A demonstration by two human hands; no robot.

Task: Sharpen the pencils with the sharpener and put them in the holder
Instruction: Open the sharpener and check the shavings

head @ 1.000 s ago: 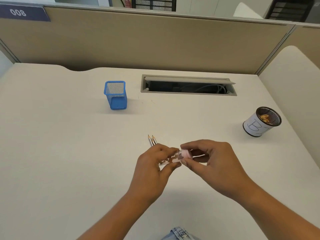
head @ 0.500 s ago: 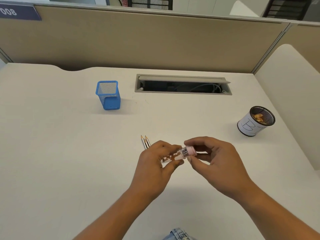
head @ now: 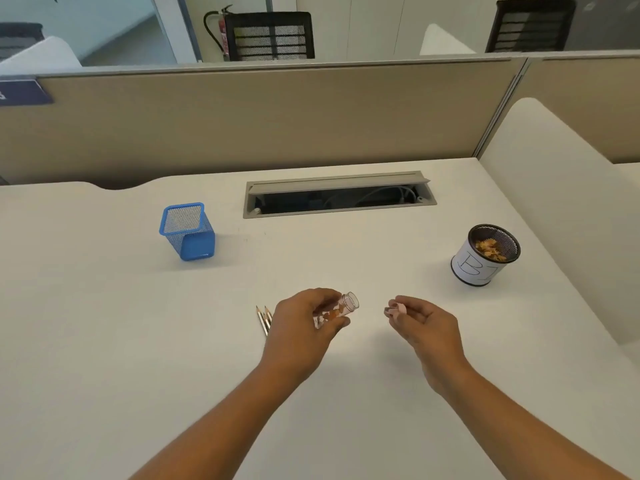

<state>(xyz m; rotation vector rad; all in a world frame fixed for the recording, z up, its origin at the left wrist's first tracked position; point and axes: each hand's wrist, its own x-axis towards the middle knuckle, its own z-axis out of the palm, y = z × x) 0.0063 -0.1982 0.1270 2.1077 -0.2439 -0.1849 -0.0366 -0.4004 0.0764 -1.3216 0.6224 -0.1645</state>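
My left hand [head: 304, 320] grips a small clear sharpener container [head: 337, 309] with orange shavings inside, its open mouth pointing right. My right hand [head: 420, 322] pinches the pink sharpener cap [head: 394, 309], held apart from the container. Sharpened pencils [head: 264, 317] lie on the desk just left of my left hand, partly hidden under it. A blue mesh pencil holder [head: 188, 232] stands at the back left and looks empty.
A black mesh cup [head: 483, 256] wrapped in white paper holds shavings at the right. A cable slot [head: 337, 195] is open at the back of the desk. A beige partition [head: 277, 123] closes the far edge.
My hands have pulled apart: the pink cap came off the clear container and moved right with my right hand. The camera tilted up.
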